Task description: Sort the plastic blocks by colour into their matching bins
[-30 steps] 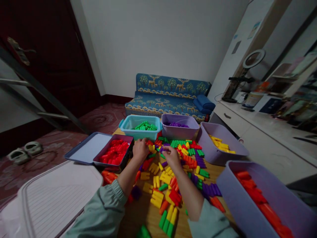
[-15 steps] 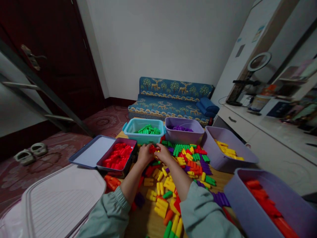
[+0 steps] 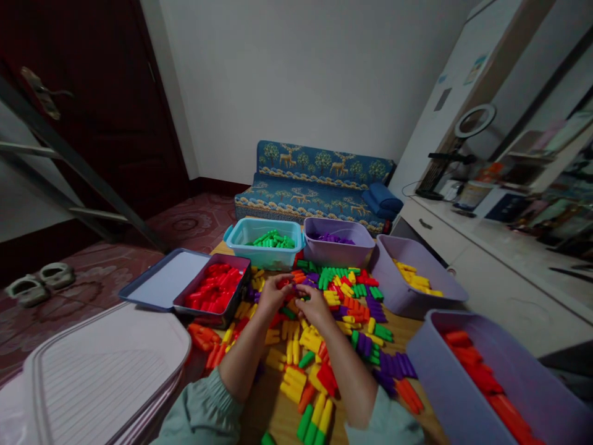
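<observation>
Two sleeves (image 3: 204, 408) are nearest to you, and they look low over the table (image 3: 267, 413); if you draw back the arms quickly, the loose cloth could perhaps sweep some pieces away. Let us take your hands as the middle of the clock. At 6 o'clock, a yellow-and-green set (image 3: 315, 423) lies between the forearms, and an elbow pulled inward might push it.

Your left hand (image 3: 272, 298) and your right hand (image 3: 315, 304) come almost together, with fingers bent inward around small red and purple pieces (image 3: 293, 289). Which hand pinches which piece, I cannot tell, because the fingers cover them. A small piece could slip from such a narrow hold, and among the loose pieces below, of all colours, it would be difficult to find again.

At 4 o'clock stands a purple bin (image 3: 433, 358) with orange-red pieces inside. At 9 o'clock is the open tin (image 3: 237, 298), full of red ones; these two colours are similar in the dim light, so a mix-up is possible. At 3 o'clock, a second bin (image 3: 396, 295) holds yellow pieces. Farther, at 11 o'clock, the light-blue box (image 3: 264, 258) holds green ones, and it stands just beside the purple box (image 3: 333, 252) at 1 o'clock; a careless drop near their rims could land in the wrong one
</observation>
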The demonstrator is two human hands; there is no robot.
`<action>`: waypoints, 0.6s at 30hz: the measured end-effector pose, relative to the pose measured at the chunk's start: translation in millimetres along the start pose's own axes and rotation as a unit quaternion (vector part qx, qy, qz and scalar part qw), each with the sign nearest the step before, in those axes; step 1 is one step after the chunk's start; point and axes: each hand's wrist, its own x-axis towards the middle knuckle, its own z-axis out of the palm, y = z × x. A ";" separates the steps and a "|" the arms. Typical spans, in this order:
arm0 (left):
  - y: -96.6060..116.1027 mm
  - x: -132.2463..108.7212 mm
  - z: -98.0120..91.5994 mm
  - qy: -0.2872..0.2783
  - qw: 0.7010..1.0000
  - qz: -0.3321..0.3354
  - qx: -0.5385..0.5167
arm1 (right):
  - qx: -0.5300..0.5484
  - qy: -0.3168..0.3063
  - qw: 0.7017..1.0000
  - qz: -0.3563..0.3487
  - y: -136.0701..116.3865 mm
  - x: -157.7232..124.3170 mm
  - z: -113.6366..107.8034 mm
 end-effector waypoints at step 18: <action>15.3 -21.8 -17.9 -0.125 0.911 0.033 0.392 | -0.374 -0.036 0.924 -0.067 -42.2 47.6 -13.7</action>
